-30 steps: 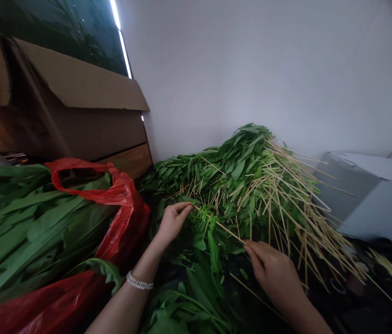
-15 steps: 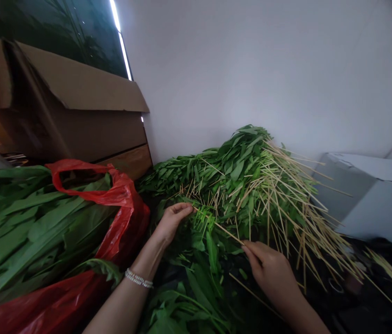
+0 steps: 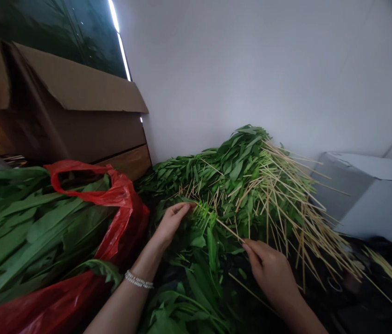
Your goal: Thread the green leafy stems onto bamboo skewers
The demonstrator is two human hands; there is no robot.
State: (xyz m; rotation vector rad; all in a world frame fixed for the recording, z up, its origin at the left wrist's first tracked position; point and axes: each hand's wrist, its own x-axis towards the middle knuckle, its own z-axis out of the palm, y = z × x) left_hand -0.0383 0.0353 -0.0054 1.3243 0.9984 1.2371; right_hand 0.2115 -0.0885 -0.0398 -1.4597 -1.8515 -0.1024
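A thin bamboo skewer (image 3: 229, 230) slants between my two hands, its upper part threaded with bright green leaf stems (image 3: 204, 214). My left hand (image 3: 170, 223), wearing a beaded bracelet (image 3: 138, 280) at the wrist, pinches at the skewer's upper left end; the exact contact at its fingertips is hard to make out. The lower right end is gripped between the thumb and fingers of my right hand (image 3: 268, 269). Long leaves (image 3: 212, 250) hang down from the threaded stems. Just behind lies a big heap of leaves on skewers (image 3: 240, 162), with the bare sticks (image 3: 307, 222) fanning to the right.
At left a red plastic bag (image 3: 126, 204) holds large loose leaves (image 3: 42, 232). Behind it stands an open cardboard box (image 3: 94, 130). A white box (image 3: 383, 204) is at right, near spare skewers (image 3: 390, 273). More loose leaves (image 3: 178, 306) lie in front.
Almost nothing differs. The threaded stems and the left fingertips have shifted very slightly; both hands keep their places along the skewer.
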